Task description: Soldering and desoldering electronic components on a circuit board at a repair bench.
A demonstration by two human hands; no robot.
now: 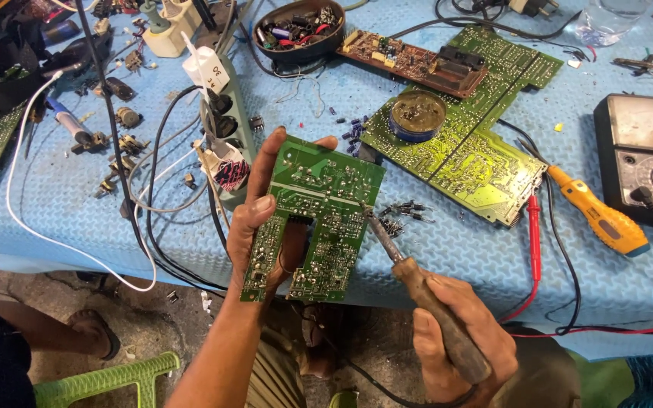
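Soldering iron tip on a hand-held green circuit board

The right grip (459,340) is closed around the brown soldering iron (417,283), its tip touching the green circuit board (315,219); the left grip (255,215) clasps that board's left edge, held above the counter (455,257) front. Behind lie a larger green board (466,151) and a yellow screwdriver (598,215).

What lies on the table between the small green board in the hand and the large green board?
In the head view, a few small loose parts lie between the small board and the large board.
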